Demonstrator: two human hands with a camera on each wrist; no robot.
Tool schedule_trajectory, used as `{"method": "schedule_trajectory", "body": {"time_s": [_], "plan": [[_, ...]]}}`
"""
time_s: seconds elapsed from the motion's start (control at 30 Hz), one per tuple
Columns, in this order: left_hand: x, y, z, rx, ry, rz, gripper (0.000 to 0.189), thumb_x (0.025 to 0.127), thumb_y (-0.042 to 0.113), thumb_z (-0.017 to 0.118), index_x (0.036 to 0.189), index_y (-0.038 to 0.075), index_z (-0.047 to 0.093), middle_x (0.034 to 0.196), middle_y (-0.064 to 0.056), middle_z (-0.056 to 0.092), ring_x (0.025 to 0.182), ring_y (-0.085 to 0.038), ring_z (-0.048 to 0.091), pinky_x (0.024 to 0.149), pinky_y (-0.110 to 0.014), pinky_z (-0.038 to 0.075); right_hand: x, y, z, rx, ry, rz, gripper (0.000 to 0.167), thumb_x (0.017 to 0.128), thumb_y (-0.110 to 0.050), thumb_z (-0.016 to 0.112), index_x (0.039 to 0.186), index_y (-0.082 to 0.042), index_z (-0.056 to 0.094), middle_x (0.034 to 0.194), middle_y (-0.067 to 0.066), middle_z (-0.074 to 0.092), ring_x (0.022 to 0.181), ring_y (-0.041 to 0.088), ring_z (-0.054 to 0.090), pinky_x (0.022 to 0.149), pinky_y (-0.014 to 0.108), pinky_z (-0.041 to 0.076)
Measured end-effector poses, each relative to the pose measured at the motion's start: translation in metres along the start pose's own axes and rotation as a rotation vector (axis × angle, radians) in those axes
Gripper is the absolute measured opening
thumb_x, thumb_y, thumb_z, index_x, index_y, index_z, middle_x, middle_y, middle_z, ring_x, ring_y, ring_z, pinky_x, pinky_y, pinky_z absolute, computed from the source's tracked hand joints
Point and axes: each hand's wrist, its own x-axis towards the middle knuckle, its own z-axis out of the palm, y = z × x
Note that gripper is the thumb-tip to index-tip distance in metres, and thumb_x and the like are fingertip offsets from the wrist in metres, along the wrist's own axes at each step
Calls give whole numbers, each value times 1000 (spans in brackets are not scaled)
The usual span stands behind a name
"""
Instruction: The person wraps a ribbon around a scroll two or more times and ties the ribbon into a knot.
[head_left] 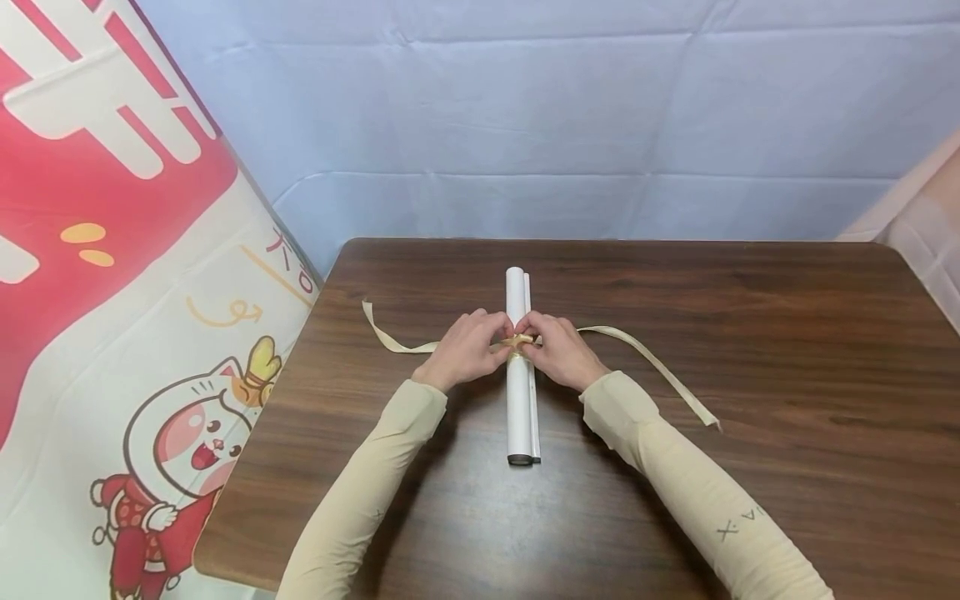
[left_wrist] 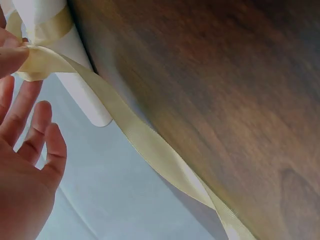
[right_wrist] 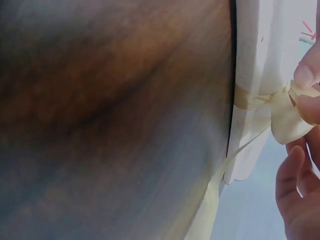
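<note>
A white rolled scroll point(head_left: 518, 408) with dark ends lies lengthwise on the brown table. Round its middle runs a cream satin ribbon point(left_wrist: 52, 27), with the knot area between both hands. My left hand point(head_left: 468, 343) pinches the ribbon between thumb and forefinger; in the left wrist view the other fingers are loosely bent. From the right side, my right hand point(head_left: 558, 348) pinches a ribbon loop point(right_wrist: 287, 122) at the same spot. One ribbon tail point(head_left: 390, 340) trails left and another tail point(head_left: 667, 377) curves right across the table.
The wooden table point(head_left: 750, 333) has rounded corners, its far edge near a pale blue cloth backdrop point(head_left: 525, 108). At the left hangs a red and white printed cloth point(head_left: 82, 292) with a cartoon figure.
</note>
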Motion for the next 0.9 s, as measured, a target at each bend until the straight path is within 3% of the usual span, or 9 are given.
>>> {"method": "schedule_trajectory", "body": {"time_s": [0.27, 0.53, 0.9], "plan": [[-2, 3, -1, 172, -41, 39, 16, 88, 28, 62, 100, 19, 69, 85, 5, 61, 81, -17, 52, 71, -32, 42, 1, 1, 1, -36, -17, 4, 11, 85, -7, 68, 95, -11, 67, 93, 9, 71, 89, 23, 66, 77, 37, 51], [-3, 6, -4, 263, -77, 30, 15, 90, 30, 60, 81, 21, 67, 77, 4, 49, 76, -17, 46, 68, -30, 38, -1, -1, -2, -35, -34, 46, 7, 87, -10, 67, 93, -11, 68, 87, 6, 69, 81, 20, 60, 70, 33, 47], [-13, 7, -11, 404, -60, 0, 17, 87, 34, 62, 83, 18, 69, 84, -1, 58, 83, -22, 52, 73, -38, 41, -2, 1, -4, -56, -5, 51, 8, 85, -8, 65, 92, -12, 67, 82, 5, 66, 73, 18, 55, 67, 31, 44]]}}
